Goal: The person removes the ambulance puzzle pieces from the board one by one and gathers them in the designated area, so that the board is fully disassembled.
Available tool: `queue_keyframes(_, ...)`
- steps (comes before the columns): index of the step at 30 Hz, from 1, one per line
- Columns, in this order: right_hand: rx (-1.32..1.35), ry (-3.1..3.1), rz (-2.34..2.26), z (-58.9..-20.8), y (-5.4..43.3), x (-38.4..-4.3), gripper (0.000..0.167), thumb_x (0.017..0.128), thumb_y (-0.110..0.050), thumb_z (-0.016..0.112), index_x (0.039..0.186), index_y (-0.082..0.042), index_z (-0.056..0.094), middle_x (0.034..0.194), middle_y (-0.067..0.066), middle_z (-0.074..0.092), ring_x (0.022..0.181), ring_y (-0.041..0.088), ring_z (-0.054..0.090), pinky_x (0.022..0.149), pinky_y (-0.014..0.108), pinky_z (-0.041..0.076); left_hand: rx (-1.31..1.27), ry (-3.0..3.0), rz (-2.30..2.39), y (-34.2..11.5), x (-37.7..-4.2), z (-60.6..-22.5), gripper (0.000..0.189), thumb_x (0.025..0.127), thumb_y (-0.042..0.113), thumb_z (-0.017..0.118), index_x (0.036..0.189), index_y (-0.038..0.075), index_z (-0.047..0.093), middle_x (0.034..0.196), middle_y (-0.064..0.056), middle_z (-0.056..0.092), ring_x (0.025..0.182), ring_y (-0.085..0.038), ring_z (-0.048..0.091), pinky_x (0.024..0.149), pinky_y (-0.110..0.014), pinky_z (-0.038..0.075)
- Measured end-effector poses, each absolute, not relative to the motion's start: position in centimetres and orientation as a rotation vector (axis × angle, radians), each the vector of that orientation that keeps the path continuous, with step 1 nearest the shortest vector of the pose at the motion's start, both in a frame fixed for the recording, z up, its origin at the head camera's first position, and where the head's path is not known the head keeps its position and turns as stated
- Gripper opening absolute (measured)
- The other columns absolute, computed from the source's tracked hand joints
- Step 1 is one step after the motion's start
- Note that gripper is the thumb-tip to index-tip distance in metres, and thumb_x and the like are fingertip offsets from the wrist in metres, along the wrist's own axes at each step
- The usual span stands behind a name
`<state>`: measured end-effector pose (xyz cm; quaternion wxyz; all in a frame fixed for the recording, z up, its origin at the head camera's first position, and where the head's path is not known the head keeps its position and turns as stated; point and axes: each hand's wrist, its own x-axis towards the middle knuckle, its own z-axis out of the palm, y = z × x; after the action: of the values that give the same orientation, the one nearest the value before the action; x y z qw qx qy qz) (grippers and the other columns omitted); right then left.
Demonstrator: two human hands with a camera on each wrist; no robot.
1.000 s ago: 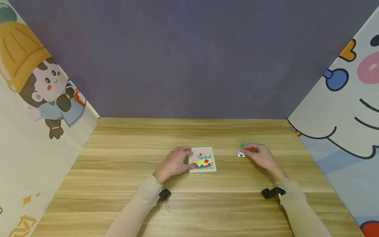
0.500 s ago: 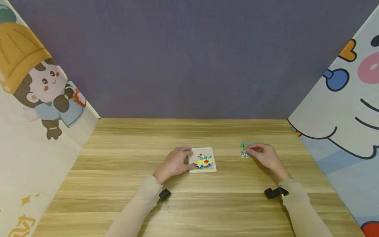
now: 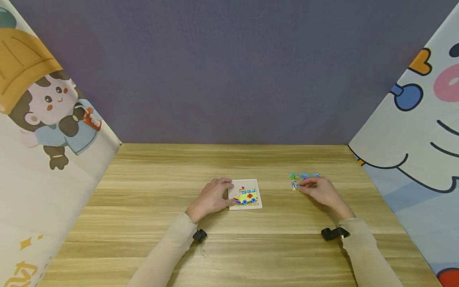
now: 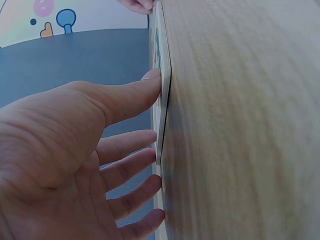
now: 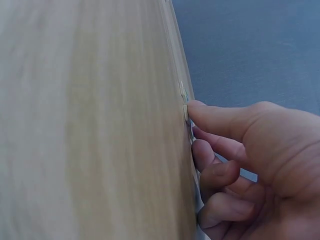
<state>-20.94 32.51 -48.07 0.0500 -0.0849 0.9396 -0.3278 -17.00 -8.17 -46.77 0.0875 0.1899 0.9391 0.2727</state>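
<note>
A white-framed jigsaw board (image 3: 235, 183) lies on the wooden table, with a partly assembled yellow ambulance picture (image 3: 248, 195) in it. My left hand (image 3: 211, 196) rests at the board's left side. In the left wrist view, the thumb of that hand (image 4: 65, 140) touches the board's (image 4: 165, 75) face and the fingers extend along its edge. Farther right, my right hand (image 3: 322, 193) pinches a small colourful puzzle piece (image 3: 295, 185), partly covered by the fingertips. The right wrist view shows its thumb at the piece (image 5: 186, 113), low over the table.
Just behind the right hand lie loose puzzle pieces: one with green (image 3: 293, 176), a blue one (image 3: 305, 175) and another blue one (image 3: 316, 174). A grey-blue partition (image 3: 229, 79) closes off the table's (image 3: 161, 167) back, and printed cartoon panels (image 3: 401, 143) flank both sides.
My right hand has shifted slightly right and toward me, the pinched piece moving a little with it. More of the blue pieces behind now shows. The left hand and board have stayed put.
</note>
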Motion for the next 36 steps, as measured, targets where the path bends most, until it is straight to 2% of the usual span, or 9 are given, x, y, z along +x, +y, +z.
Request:
queue_keyframes(15, -0.275, 2.906, -0.98, -48.3, 32.6, -21.0, 0.03, 0.101, -0.035, 0.075, 0.116, -0.009, 0.079, 0.102, 0.007, 0.075, 0.09, 0.018, 0.066, 0.074, 0.03, 0.051, 0.581, 2.812, 0.805, -7.9, -17.1, -47.0, 0.062, 0.095, 0.036, 0.082, 0.144, 0.003, 0.065, 0.161, -0.012, 0.054, 0.151, -0.039, 0.046, 0.125, -0.06, 0.037)
queue_keyframes(24, -0.284, 2.967, -1.047, -48.4, 30.9, -21.0, 0.022, 0.1, -0.029, 0.077, 0.108, -0.009, 0.081, 0.097, 0.007, 0.079, 0.086, 0.016, 0.068, 0.074, 0.028, 0.053, 0.571, 2.809, 0.806, -8.0, -17.0, -46.9, 0.062, 0.094, 0.036, 0.082, 0.144, 0.003, 0.065, 0.161, -0.012, 0.053, 0.151, -0.04, 0.046, 0.125, -0.06, 0.037)
queue_keyframes(29, -0.336, 2.923, -1.13, -48.6, 30.0, -21.1, 0.018, 0.099, -0.023, 0.078, 0.108, -0.008, 0.081, 0.096, 0.007, 0.079, 0.083, 0.013, 0.067, 0.07, 0.024, 0.053, 0.566, 2.808, 0.802, -8.0, -17.0, -46.9, 0.063, 0.094, 0.037, 0.083, 0.144, 0.003, 0.064, 0.161, -0.012, 0.053, 0.151, -0.04, 0.045, 0.125, -0.06, 0.037)
queue_keyframes(36, -0.42, 2.907, -1.144, -48.9, 28.7, -20.9, 0.017, 0.099, -0.023, 0.078, 0.107, -0.009, 0.081, 0.095, 0.005, 0.078, 0.082, 0.014, 0.067, 0.071, 0.025, 0.054, 0.557, 2.802, 0.814, -8.0, -17.0, -46.9, 0.063, 0.094, 0.036, 0.083, 0.145, 0.004, 0.064, 0.162, -0.011, 0.053, 0.152, -0.039, 0.044, 0.126, -0.06, 0.036)
